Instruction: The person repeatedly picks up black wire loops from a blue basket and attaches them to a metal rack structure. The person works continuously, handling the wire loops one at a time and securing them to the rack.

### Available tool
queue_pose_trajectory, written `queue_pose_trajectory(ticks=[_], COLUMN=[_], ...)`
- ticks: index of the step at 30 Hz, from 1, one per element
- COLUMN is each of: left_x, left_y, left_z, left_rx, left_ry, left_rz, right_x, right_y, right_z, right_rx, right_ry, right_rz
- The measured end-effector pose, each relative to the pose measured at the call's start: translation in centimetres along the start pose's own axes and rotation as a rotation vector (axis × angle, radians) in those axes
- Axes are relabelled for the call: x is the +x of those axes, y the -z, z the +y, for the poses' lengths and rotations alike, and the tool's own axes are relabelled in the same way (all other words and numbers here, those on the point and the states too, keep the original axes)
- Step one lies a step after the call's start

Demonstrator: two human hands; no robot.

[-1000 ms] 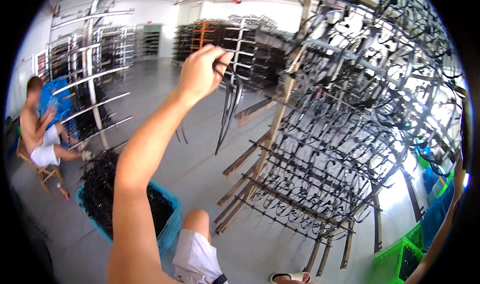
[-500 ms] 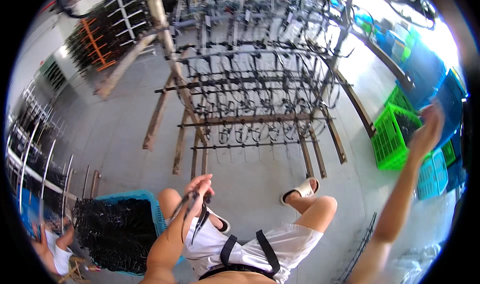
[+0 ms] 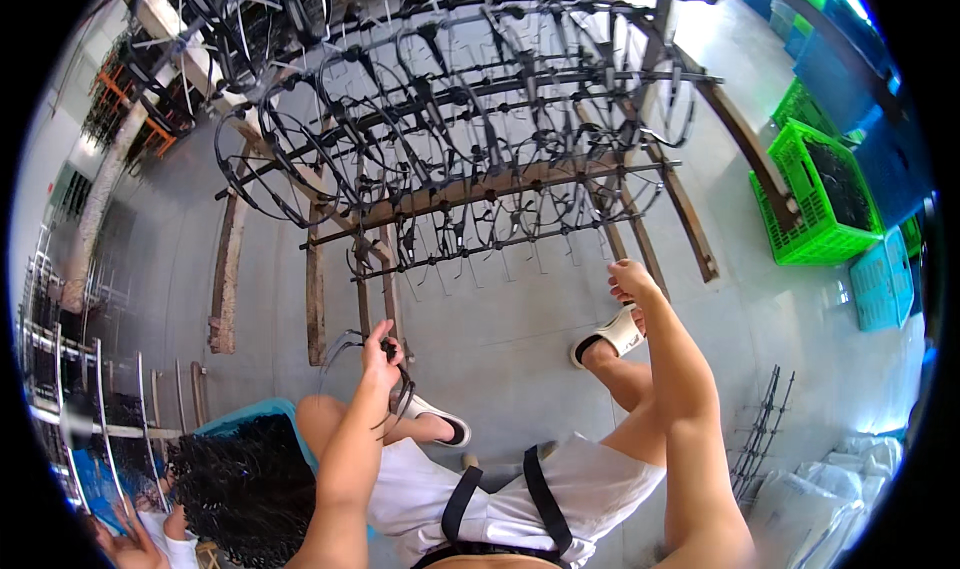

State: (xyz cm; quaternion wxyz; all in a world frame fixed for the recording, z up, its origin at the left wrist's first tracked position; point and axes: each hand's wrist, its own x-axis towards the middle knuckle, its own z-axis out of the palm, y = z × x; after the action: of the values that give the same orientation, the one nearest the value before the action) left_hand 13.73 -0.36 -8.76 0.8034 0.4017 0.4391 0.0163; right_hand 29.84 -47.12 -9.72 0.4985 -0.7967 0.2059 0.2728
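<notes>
From my end, I have the left hand (image 3: 381,357) closed around a few thin black strips (image 3: 405,394). They splay out of both sides of the fist, some ends curving away to the left, others bending down below the palm, so I read no single straight axis in them. The left hand is plainly the nearer of the 2 to these strips; the right hand (image 3: 630,279) sits apart from them, further forward and to the right, its fingers curled. I cannot tell whether it pinches anything.

Straight ahead of both hands I see the rack (image 3: 500,186), its rows of bars running mostly left to right and hung with looped black pieces. The lowest bar lies beyond the left hand, not touching it.

As for containers, I have a teal basket (image 3: 270,406) just left of the left forearm, heaped with black strands (image 3: 240,479). Well off to the right stands a green crate (image 3: 795,174) with dark pieces (image 3: 843,184) inside, and a light-blue basket (image 3: 880,284) beside it, whose contents I cannot make out.
</notes>
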Motion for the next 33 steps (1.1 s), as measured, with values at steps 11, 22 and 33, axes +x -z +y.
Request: queue_pose_trajectory(ticks=[11, 22, 33], left_x=[10.1, 12.4, -2.4], left_y=[-4.2, -3.0, 1.4], left_z=[-0.5, 0.5, -5.7], left_rx=[0.27, 0.092, 0.027], left_ry=[-0.146, -0.083, -0.031], left_rz=[0.388, 0.189, 0.309], right_x=[13.3, 8.1, -10.7], right_y=[-2.2, -2.8, 1.6], right_z=[1.0, 4.7, 9.6], right_rx=[0.735, 0.766, 0.661], right_ry=[0.011, 0.056, -0.005], right_rz=[0.137, 0.248, 0.567])
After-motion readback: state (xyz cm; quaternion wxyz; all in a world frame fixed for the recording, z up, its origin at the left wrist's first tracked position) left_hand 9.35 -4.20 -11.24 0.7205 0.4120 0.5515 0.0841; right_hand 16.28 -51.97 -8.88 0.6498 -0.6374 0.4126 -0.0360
